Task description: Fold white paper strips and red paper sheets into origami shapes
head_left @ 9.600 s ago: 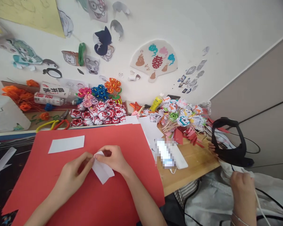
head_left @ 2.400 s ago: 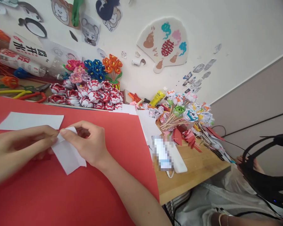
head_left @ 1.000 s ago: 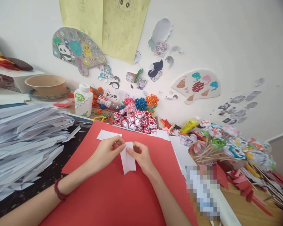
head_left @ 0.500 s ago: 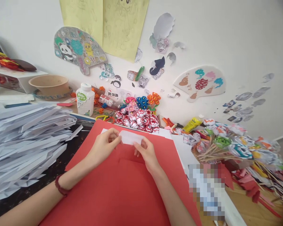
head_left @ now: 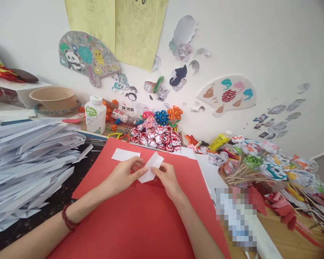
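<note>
Between my two hands is a small piece of white paper (head_left: 152, 167), tilted and held above a large red sheet (head_left: 140, 223). My left hand (head_left: 126, 171) pinches its left edge with thumb and forefinger, the wrist wearing a dark red band (head_left: 68, 218). On the opposite side, my right hand (head_left: 166, 176) grips the paper's lower right part between thumb and fingers. A second white paper slip (head_left: 125, 154) lies flat on the red sheet, just beyond my left hand.
A heap of folded white paper strips (head_left: 29, 162) fills the left side. Behind the red sheet are red-and-white paper flowers (head_left: 159, 138), a white bottle (head_left: 95, 117) and yellow-handled scissors (head_left: 118, 136). Paper flowers on sticks (head_left: 270, 162) lie at right, near a yellow bottle (head_left: 220, 141).
The white paper has turned from lying level between my hands to a steep slant and come slightly nearer. The slip on the red sheet is now more exposed. The view has shifted a little.
</note>
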`<state>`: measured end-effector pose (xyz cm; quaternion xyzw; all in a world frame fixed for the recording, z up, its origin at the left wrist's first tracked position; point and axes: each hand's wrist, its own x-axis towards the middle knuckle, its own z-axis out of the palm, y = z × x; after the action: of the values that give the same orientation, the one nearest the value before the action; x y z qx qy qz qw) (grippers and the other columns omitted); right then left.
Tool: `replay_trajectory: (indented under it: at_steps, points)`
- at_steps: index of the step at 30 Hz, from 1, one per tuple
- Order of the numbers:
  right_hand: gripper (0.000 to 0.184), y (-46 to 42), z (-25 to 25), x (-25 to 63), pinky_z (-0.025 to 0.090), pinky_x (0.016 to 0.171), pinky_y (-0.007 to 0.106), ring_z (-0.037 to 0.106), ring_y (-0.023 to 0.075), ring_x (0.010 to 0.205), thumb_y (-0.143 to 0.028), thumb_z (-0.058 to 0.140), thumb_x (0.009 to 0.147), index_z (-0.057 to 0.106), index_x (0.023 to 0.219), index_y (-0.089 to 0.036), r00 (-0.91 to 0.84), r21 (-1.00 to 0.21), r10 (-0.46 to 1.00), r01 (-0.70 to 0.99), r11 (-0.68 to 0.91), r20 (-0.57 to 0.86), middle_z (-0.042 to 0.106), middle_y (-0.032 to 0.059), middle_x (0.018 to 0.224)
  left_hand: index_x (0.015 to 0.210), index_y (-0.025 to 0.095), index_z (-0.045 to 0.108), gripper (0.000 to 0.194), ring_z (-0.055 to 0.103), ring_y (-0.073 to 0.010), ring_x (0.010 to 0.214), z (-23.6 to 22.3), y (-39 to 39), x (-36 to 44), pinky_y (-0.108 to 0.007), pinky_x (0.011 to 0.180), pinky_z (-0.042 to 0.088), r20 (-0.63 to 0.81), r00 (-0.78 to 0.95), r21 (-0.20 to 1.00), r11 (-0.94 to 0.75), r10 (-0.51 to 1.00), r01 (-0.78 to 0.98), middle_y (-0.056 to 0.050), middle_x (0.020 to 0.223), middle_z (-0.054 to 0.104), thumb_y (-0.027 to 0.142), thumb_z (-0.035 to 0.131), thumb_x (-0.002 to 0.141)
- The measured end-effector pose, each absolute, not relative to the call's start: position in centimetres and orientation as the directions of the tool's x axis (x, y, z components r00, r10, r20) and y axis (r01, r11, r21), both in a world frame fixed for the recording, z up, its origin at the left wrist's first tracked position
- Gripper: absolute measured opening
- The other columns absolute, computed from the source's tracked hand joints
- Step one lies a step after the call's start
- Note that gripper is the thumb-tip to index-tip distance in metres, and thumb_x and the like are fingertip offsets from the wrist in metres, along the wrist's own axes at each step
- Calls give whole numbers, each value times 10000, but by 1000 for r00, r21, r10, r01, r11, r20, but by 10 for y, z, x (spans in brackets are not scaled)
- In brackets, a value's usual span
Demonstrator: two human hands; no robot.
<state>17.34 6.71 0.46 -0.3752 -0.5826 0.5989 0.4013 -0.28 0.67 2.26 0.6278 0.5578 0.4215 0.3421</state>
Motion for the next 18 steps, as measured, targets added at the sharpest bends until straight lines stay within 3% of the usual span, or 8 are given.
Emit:
replay_trajectory:
  at_steps: [3,6,12,18]
  points:
    - [172,63,6,173,520,639,305,668,205,709,-318,749,720,761,815,-175,-476,-998,878,2,56,48,741,52,807,1032,203,624,354,673,-207,867,24,9,-5,-279,703,492,171,-9,917,-155,985,368,-65,987,721,513,536,884]
    - [163,60,6,173,527,700,311,684,209,771,-307,723,757,762,857,-184,-574,-995,815,17,101,72,747,44,853,945,200,618,291,666,-203,826,25,10,-5,-272,670,472,157,-46,919,-129,986,374,-44,885,715,474,551,874]
    - [195,65,2,173,508,689,277,666,193,776,-335,687,807,739,893,-168,-522,-991,846,11,131,106,728,42,850,819,192,578,263,621,-174,684,22,10,-7,-265,626,465,151,-63,896,-110,987,429,-2,717,651,455,593,820]
    - [182,68,4,176,468,658,240,633,164,742,-328,688,810,729,886,-168,-533,-990,838,-2,138,118,711,31,836,1036,194,642,422,628,-186,757,25,11,-10,-290,671,485,183,-134,850,-88,974,520,-41,953,702,542,588,804]
